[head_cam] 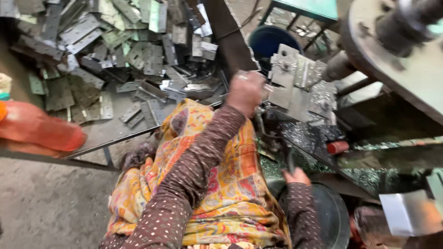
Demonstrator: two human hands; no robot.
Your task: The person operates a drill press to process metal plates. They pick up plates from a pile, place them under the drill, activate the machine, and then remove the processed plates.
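Her left hand (pixel 244 92) is closed on a flat metal plate (pixel 281 94); right hand (pixel 295 176) grips a dark lever (pixel 290 159) below. Plates look stiff, sharp-edged; hold by flat faces.

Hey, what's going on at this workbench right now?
A person sits at a metalworking machine. Their left hand is raised to a cluster of flat metal plates stacked at the machine, while the right hand grips a dark lever lower down. A big heap of hinge-like metal plates lies on the table to the left, and metal shavings cover the machine bed.
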